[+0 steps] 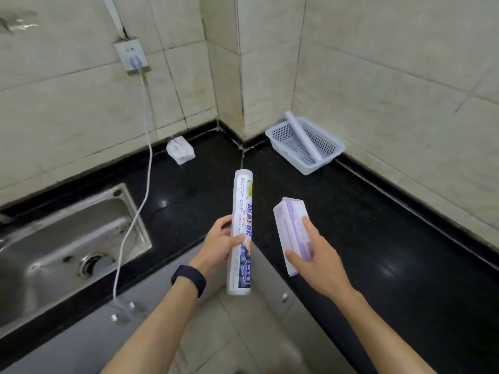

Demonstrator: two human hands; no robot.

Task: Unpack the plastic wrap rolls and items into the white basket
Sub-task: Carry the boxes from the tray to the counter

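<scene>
My left hand (219, 240) grips a long plastic wrap roll (242, 209) with a printed label, held nearly upright over the black counter's inner corner. My right hand (316, 255) holds a white and purple box (290, 222) from above, just right of the roll. The white basket (328, 155) stands far off against the right wall. A plain white roll (303, 134) lies slanted in it, one end sticking over the back rim.
A steel sink (62, 238) is set into the black counter (378, 238) at left. A white cable (145, 125) hangs from a wall socket (132, 56) down past the sink. A crumpled white bag (180, 150) sits by the back wall.
</scene>
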